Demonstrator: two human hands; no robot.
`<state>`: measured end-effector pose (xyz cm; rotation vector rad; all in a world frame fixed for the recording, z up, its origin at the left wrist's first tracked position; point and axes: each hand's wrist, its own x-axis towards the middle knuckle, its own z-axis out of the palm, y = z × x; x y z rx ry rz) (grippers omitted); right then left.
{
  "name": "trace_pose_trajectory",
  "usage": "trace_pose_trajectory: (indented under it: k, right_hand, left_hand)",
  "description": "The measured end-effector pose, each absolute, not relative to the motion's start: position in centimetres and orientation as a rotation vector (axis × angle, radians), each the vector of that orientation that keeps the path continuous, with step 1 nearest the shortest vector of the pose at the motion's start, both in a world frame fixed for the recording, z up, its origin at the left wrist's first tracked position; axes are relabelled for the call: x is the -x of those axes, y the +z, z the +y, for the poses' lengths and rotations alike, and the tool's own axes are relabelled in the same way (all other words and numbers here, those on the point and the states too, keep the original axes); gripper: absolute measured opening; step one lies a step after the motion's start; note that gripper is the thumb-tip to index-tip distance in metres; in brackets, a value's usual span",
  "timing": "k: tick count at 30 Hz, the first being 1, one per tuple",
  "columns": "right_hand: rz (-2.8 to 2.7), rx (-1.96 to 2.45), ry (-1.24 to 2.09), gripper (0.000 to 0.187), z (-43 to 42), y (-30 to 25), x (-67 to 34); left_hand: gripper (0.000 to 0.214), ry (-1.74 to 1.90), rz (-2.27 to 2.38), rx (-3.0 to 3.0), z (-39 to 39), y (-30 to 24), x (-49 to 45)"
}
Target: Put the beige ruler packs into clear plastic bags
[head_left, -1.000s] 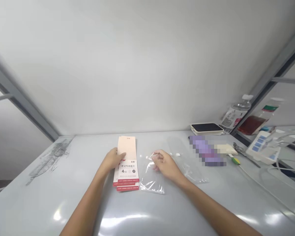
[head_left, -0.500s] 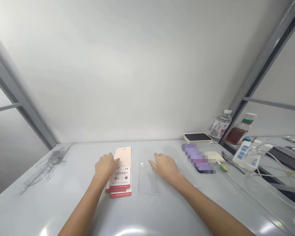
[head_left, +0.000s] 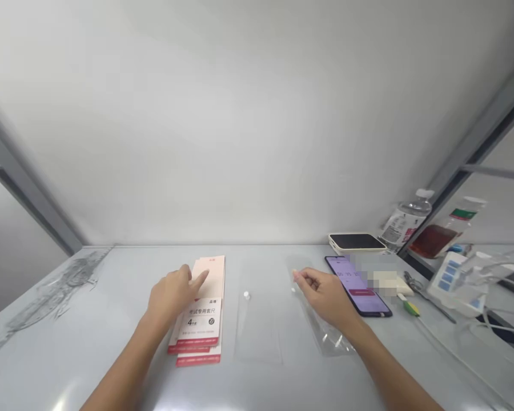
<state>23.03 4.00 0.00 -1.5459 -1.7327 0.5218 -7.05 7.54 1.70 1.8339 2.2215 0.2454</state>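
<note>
My left hand (head_left: pixel 173 294) rests on a fanned stack of pink-and-white packets (head_left: pixel 201 311) with red edges, printed as a ruler set, its index finger stretched across the top. To the right lies a flat transparent plastic sleeve (head_left: pixel 257 325) with a small white dot (head_left: pixel 246 295) on or near it. My right hand (head_left: pixel 325 297) stands further right, over a crinkled clear plastic bag (head_left: pixel 329 337). Its thumb and forefinger are pinched at the bag's upper edge, though the clear film is hard to follow there.
A smartphone (head_left: pixel 355 285) lies beside my right hand, and a cream phone (head_left: pixel 357 242) lies behind it. At the back right stand a water bottle (head_left: pixel 406 220) and a bottle of brown liquid (head_left: pixel 432 241). A white device (head_left: pixel 448 279), pliers (head_left: pixel 420 288) and cables lie on the right.
My right hand has moved right, off the sleeve, and its fingers have closed to a pinch. My left hand has shifted slightly left across the packets. The whole view has turned slightly.
</note>
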Motion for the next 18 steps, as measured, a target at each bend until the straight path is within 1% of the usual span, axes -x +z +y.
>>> trace_pose_trajectory:
  k: [5,7,9,13,18]
  right_hand:
    - [-1.879,1.684,0.386,0.042,3.0,-0.4,-20.3]
    - [-1.933,1.847,0.369,0.039,2.6,-1.2,-18.7]
    - [-1.928,2.004,0.352,0.042,2.3,-1.9,-17.4]
    - [-1.868,2.073,0.442,0.046,2.3,-2.4,-16.6]
    - [-1.872,2.084,0.619,0.045,2.2,-1.8,-17.1]
  left_hand:
    - [0.050,0.107,2.221,-1.852,7.1,1.8,6.4]
    - [0.051,0.066,2.244,-1.830,7.1,1.8,6.3]
    - [0.052,0.049,2.251,-1.829,7.2,1.7,6.3]
    - [0.052,0.059,2.235,-1.856,7.4,1.5,6.4]
    - [0.050,0.044,2.181,-1.877,7.4,1.3,6.0]
